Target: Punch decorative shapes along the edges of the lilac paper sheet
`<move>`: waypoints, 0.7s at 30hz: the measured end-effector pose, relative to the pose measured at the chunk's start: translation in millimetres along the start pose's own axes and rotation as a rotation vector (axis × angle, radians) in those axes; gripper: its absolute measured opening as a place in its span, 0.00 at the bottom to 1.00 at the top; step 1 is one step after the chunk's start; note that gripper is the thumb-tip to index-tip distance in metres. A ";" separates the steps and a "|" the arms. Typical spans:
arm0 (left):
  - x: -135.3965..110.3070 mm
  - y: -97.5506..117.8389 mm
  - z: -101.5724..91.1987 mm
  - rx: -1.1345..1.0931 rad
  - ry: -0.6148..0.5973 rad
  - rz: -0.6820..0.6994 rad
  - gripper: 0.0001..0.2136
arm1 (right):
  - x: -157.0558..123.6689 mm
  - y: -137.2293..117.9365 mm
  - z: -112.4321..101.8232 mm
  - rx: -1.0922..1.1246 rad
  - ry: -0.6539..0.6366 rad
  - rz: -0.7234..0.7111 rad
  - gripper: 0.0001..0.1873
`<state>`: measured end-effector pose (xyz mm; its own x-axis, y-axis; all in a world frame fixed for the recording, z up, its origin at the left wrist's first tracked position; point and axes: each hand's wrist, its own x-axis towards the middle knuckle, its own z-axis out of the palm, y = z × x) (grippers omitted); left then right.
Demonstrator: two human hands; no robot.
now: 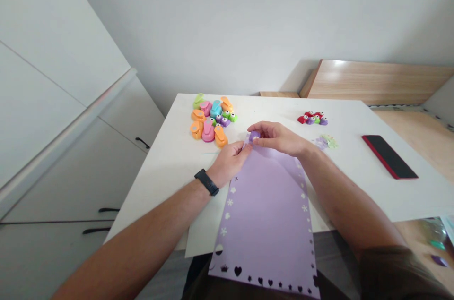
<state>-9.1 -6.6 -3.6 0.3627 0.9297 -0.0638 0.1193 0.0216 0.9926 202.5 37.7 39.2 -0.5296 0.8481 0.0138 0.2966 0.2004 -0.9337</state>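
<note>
A sheet of purple paper (269, 210) stretches from the table over its front edge toward my body. Small shapes such as hearts, stars, flowers and a crown are cut out along its side and near borders. My left hand (232, 160) pinches the paper's far left corner between thumb and fingers. At that same far edge, my right hand (280, 138) grips a small purple craft punch (254, 136), which sits over the paper's edge close to my left fingertips. My right palm partly hides the far edge.
Several large colourful craft punches (207, 131) and small ones are grouped at the back left of the white table (159, 149). More small punches (312, 118) stand back right, near paper scraps (326, 141). A black-and-red flat case (389, 157) lies at right. White cabinets (71, 158) flank the left.
</note>
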 end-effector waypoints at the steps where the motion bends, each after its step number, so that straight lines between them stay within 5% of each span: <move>1: 0.0 -0.2 0.0 0.004 0.004 0.002 0.22 | 0.1 0.5 0.3 0.007 0.006 0.006 0.24; 21: 0.5 -1.4 -1.1 0.046 -0.014 0.014 0.22 | 0.2 -0.2 2.7 0.099 -0.048 0.001 0.21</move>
<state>-10.2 -5.7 -5.0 0.3771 0.9247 -0.0522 0.1563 -0.0080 0.9877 200.2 36.5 38.4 -0.5675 0.8234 -0.0017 0.2181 0.1483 -0.9646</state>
